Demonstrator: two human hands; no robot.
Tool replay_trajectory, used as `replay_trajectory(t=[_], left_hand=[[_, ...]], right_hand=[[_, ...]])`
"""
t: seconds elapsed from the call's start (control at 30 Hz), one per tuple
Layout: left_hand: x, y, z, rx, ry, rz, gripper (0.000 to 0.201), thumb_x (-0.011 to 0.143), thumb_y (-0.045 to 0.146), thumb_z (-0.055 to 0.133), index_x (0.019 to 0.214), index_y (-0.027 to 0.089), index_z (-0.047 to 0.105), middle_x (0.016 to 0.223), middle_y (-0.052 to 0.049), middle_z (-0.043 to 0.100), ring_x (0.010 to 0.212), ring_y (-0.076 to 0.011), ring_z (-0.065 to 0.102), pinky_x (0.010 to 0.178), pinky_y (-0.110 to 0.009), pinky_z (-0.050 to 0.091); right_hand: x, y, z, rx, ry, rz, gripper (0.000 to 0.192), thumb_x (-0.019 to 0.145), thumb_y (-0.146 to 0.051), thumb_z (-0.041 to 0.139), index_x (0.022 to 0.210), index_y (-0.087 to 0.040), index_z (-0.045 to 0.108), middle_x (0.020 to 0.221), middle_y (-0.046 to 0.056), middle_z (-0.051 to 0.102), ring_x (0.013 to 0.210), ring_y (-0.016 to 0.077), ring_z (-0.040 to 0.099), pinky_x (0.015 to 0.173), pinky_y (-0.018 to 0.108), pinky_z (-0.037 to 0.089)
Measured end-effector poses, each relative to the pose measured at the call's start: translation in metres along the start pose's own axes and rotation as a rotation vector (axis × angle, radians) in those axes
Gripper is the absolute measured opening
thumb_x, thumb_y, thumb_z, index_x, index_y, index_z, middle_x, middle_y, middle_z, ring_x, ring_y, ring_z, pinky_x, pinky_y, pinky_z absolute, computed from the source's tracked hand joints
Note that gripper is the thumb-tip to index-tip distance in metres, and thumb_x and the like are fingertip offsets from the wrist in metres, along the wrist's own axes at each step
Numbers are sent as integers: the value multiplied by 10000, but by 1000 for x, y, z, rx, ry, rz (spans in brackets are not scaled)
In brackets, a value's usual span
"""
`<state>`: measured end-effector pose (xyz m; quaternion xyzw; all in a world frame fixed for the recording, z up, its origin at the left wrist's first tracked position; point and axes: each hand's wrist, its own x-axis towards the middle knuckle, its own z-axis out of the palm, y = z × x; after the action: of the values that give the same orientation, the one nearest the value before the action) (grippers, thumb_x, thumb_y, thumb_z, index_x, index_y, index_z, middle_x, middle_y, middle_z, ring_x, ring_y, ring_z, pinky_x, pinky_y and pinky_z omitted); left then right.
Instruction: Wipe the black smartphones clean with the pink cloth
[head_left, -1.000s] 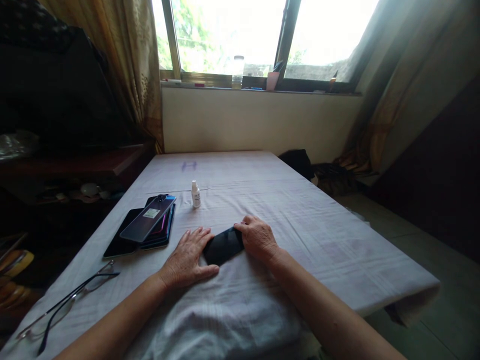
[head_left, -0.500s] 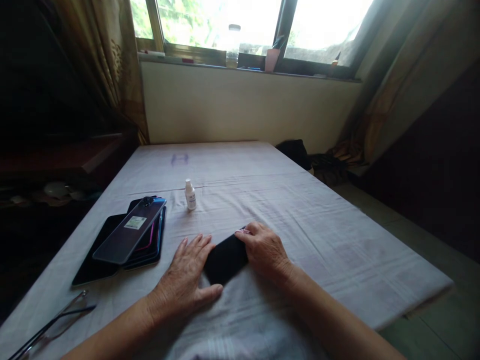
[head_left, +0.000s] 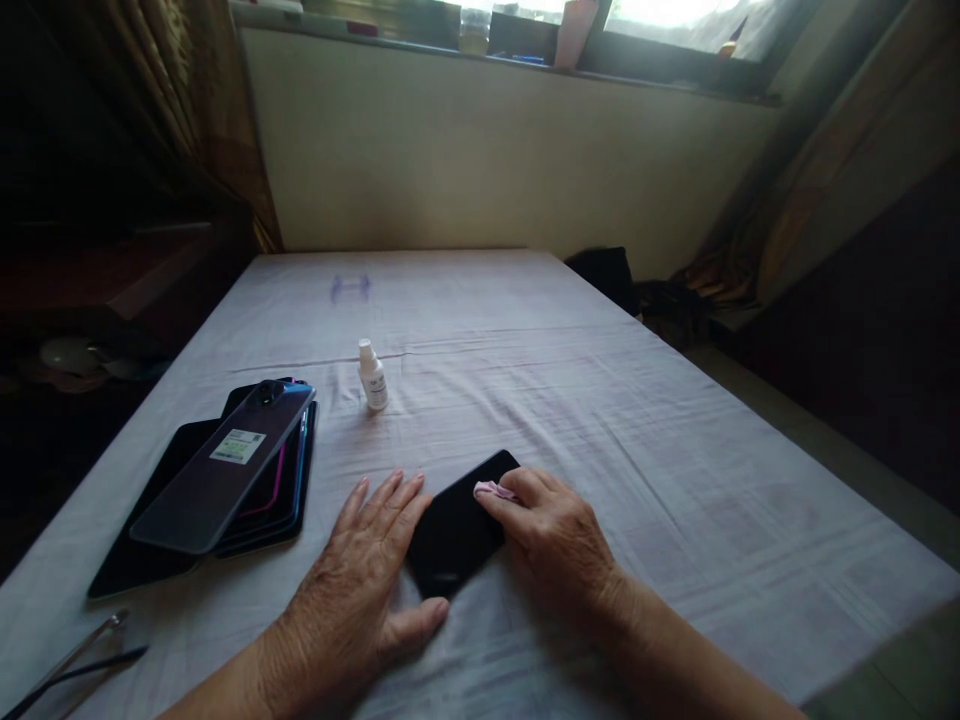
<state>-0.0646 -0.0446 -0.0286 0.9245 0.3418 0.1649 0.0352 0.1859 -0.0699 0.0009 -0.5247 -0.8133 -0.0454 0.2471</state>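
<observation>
- Bedsheet [head_left: 600, 420], pale and creased, covers the wide flat surface we sit at; it fills most of the view, with a cream wall [head_left: 480, 150] and a window sill beyond it.
- Curtains [head_left: 825, 170] hang at the right, and dark furniture stands at the left.
- We see our two bare forearms reaching in from the bottom edge.
- Our left hand [head_left: 360, 575] lies flat on the sheet, fingers spread, thumb curled under the near corner of a black phone [head_left: 457, 525], steadying its left edge.
- Our right hand [head_left: 555, 540] rests on the phone's right side, fingertips pressed together and pinching a small pink cloth [head_left: 491, 490] against the dark glass.
- The black phone lies flat and angled between our hands, near the front middle of the sheet.
- A stack of phones [head_left: 225, 475] lies to the left, well apart from our hands; the top one is grey-purple with a white label.
- A small white bottle [head_left: 372, 377] stands upright behind the phone, near the stack.
- Spectacles [head_left: 67, 670] lie at the bottom left corner, only partly in view.
</observation>
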Motion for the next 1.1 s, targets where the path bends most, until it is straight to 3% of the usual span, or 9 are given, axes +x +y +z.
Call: replay_trajectory(t=[0.23,0.43,0.6,0.8,1.0,1.1], left_hand=[[-1,2,-4,14,-6,5,856,754,486,696,1469,179,339,1530,-151,440,1422,-334,383,1212,-513,177],[1,2,-5,22,5,14,852,770,470,678,1483,178,314,1523,-145,452,1430,-323,371,1213,-501,163],[2,3,-6,-9,-29,-13,829,781,467,663,1487,202,317,1528,-137,447,1421,-337,382,1203,-521,186],[2,4,-8,-26,-55,-32,793,792,453,652,1478,199,348,1546,-138,421,1429,-339,367,1200,-538,186],[3,5,-9,-35,-62,-31,800,789,455,661,1477,184,357,1549,-137,415,1430,-339,360,1201,-546,192],[3,5,-10,-29,-56,-21,802,785,456,669,1471,173,365,1547,-142,416,1430,-338,360,1200,-547,195]], right_hand=[[0,4,-3,-22,32,65,303,977,-153,439,1031,-197,734,845,74,656,787,174,591,732,273,484],[-1,-3,-2,47,-25,-30,273,944,-124,486,1082,-176,715,861,66,654,752,169,579,694,271,473],[-5,6,-7,2,-29,64,314,905,-95,493,1086,-209,723,918,80,667,829,184,596,758,288,491],[-6,-4,-7,32,-85,-55,273,936,-136,490,1089,-189,709,877,74,674,759,175,587,684,282,485],[-9,7,-13,9,-75,61,331,884,-85,499,1099,-210,718,940,81,682,834,189,607,751,292,501],[-10,4,-14,18,-86,27,314,897,-96,497,1106,-192,710,926,83,683,812,190,606,735,292,507]])
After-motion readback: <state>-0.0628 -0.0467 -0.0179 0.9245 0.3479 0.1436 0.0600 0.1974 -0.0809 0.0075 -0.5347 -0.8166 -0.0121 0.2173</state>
